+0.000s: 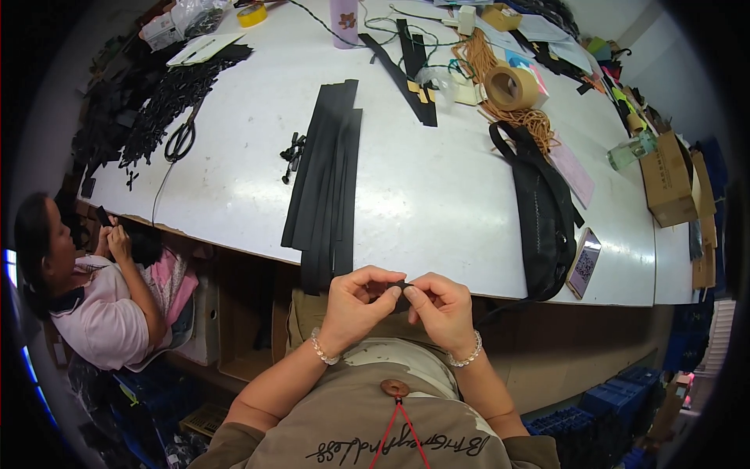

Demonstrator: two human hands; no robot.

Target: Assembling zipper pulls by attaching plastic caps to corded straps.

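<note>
Both hands meet just off the table's front edge, thumbs and fingertips pinched together. Between them is a small black piece (401,287), mostly covered by the fingers; it looks like webbing or fabric. My left hand (353,309) grips its left side, and my right hand (445,313) grips its right side. Beside my left hand, a stack of long flat black straps (324,172) lies lengthwise on the table, its near ends hanging over the edge. Several small black parts (293,155) lie left of the stack.
The white table (437,211) carries a black bag (541,211) and a phone (583,263) at right. Farther back are a tape roll (509,86), orange cord (476,59) and a purple bottle (344,23). Scissors (181,141) lie at left, near a seated co-worker (109,313).
</note>
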